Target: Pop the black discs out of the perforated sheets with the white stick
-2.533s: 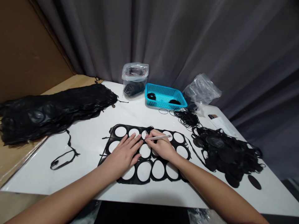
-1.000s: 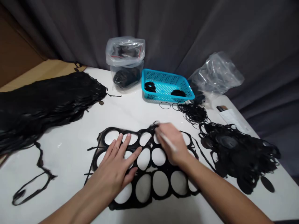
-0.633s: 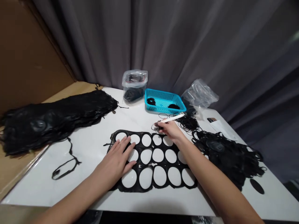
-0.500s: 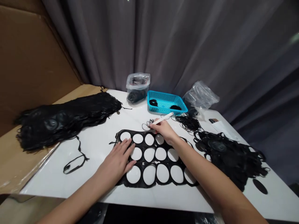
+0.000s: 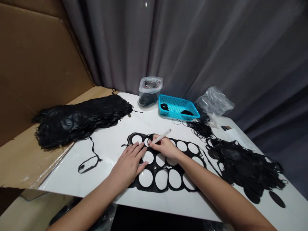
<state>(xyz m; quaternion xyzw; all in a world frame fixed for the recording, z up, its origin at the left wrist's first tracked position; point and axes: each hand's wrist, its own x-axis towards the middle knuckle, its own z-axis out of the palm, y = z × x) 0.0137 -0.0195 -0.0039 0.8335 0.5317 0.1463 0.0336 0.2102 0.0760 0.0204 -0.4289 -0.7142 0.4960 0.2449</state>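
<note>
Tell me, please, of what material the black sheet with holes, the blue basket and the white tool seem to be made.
Black sheet: probably rubber, mostly matte; the thin edges look uneven and flexible.
Blue basket: likely moulded plastic, smooth, with regular perforations.
White tool in the right hand: smooth, perhaps plastic; too small to be sure.

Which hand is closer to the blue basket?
Right. The right hand, holding a white stick, is in front of the blue basket, apart from it; the left hand lies on the black sheet, farther away and leftward.
</note>
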